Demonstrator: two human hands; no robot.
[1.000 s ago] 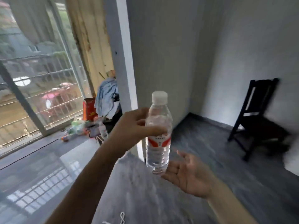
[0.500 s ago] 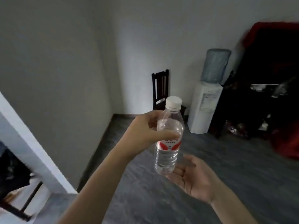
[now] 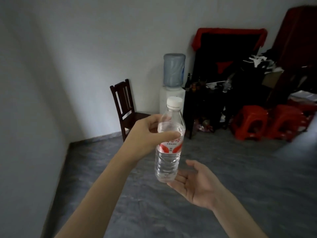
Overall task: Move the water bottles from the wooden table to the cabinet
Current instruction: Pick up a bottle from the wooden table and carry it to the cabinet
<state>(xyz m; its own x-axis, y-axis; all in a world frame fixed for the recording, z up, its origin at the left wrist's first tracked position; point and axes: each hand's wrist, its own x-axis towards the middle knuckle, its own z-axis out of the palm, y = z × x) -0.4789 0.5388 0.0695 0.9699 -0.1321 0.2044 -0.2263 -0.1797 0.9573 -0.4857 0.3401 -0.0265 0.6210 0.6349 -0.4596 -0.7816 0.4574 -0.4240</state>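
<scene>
A clear plastic water bottle (image 3: 169, 157) with a white cap and a red-and-white label is held upright in mid-air at the middle of the view. My left hand (image 3: 145, 134) grips its upper body, thumb across the front. My right hand (image 3: 195, 182) is palm up with fingers spread just under and beside the bottle's base, touching or nearly touching it. A dark cabinet (image 3: 214, 100) draped with red cloth stands at the far right wall, its shelf cluttered with small items. No wooden table is in view.
A dark wooden chair (image 3: 123, 107) stands against the back wall. A white water dispenser (image 3: 173, 79) with a blue jug sits beside the cabinet. Red plastic stools (image 3: 248, 124) are stacked at the right. Grey floor (image 3: 240, 169) stretches ahead; a white wall runs along the left.
My view has swung right, away from the window and pillar, bringing the dispenser, cabinet and red stools into sight. Both hands and the bottle keep the same pose.
</scene>
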